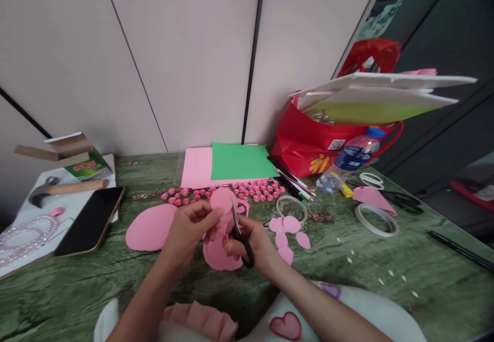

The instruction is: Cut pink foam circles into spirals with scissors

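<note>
My left hand (196,223) pinches a round pink paper piece (222,200) above the table. In my right hand (249,244) is a pair of scissors (242,239) with black handles, its blades upright at the right edge of that piece. A narrow curled pink strip (243,207) shows just beyond the blades. Beneath my hands lie larger pink paper rounds (219,257), partly covered by my fingers. Left of my left hand rests a stack of pink paper ovals (150,228). Several small cut pink pieces (291,224) lie right of my right hand.
Several small pink rolled roses (257,193) lie behind my hands, before green paper (245,161). A red bag (301,141) and water bottle (349,159) stand back right. Tape rolls (376,220) lie right; a phone (90,221), hammer (69,187) and opened box (87,162) left.
</note>
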A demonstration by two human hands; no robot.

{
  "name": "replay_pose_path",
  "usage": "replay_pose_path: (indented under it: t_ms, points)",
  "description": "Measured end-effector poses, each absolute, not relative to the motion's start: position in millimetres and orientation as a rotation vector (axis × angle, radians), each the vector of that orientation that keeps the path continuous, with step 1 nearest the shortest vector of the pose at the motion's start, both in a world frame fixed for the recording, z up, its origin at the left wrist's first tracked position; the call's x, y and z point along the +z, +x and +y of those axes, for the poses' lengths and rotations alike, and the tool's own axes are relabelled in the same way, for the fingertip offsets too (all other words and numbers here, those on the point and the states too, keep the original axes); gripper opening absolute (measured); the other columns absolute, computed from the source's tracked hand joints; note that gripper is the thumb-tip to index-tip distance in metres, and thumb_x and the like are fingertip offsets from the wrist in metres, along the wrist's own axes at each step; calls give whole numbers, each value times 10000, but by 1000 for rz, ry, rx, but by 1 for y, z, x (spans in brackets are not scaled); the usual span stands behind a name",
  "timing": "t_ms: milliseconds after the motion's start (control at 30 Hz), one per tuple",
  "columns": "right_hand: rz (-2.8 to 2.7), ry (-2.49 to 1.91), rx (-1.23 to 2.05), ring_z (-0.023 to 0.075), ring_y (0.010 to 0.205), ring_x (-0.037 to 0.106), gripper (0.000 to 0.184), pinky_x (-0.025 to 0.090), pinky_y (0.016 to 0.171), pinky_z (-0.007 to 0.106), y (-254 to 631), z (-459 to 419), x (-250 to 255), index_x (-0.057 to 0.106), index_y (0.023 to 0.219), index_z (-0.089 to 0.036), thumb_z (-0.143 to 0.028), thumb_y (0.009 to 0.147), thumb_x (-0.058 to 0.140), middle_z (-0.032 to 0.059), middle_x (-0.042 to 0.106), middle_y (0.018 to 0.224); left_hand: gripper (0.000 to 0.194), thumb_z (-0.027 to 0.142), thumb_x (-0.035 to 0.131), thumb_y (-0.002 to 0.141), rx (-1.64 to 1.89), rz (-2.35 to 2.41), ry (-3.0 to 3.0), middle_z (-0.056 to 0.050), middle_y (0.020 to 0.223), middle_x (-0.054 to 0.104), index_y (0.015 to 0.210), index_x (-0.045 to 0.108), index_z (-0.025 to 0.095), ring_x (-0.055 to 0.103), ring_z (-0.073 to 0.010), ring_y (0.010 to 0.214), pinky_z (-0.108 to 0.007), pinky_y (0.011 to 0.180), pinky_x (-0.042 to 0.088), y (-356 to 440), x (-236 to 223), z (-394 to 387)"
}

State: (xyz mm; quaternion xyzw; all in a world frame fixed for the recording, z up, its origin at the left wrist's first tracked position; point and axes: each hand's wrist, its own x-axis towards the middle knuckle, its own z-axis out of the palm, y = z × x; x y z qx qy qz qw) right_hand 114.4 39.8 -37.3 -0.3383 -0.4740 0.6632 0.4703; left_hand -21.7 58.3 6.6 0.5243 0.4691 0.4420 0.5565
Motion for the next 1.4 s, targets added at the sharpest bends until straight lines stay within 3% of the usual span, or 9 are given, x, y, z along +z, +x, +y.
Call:
replay_pose_path:
  t_ms: [433, 567, 833, 1400]
  points:
    - [-1138, -852, 1647, 48, 326, 439, 359, 335, 305, 142, 113, 37, -38, 475, 661, -152, -330, 481, 730, -56, 513, 479, 149, 240, 540, 711, 1146, 1054, 1189, 22, 508, 539, 602, 516, 141, 438, -60, 374, -173, 347, 322, -17, 7, 57]
    - [-1166, -840, 1666, 49, 319, 426, 355, 332, 312, 152, 110, 36, -40, 478, 657, -158, -333, 480, 732, -66, 494, 460, 159, 222, 535, 712, 1110, 1091, 1265, 26, 441, 525, 580, 535, 133, 430, -59, 344, -170, 344, 332, -13, 8, 54]
    - [-1171, -711, 1613, 64, 470, 457, 381, 374, 451, 173, 112, 41, -41, 476, 721, -160, -293, 488, 745, -39, 526, 569, 194, 239, 592, 666, 989, 1128, 1317, 41, 421, 526, 534, 492, 138, 433, -53, 329, -147, 312, 313, -13, 6, 54]
    - [-1154, -801, 1619, 41, 377, 403, 375, 340, 364, 155, 113, 40, -39, 487, 703, -155, -324, 478, 736, -54, 510, 502, 173, 226, 576, 682, 1041, 1132, 1363, 55, 397, 470, 547, 509, 143, 408, -52, 346, -161, 353, 313, -19, 4, 56]
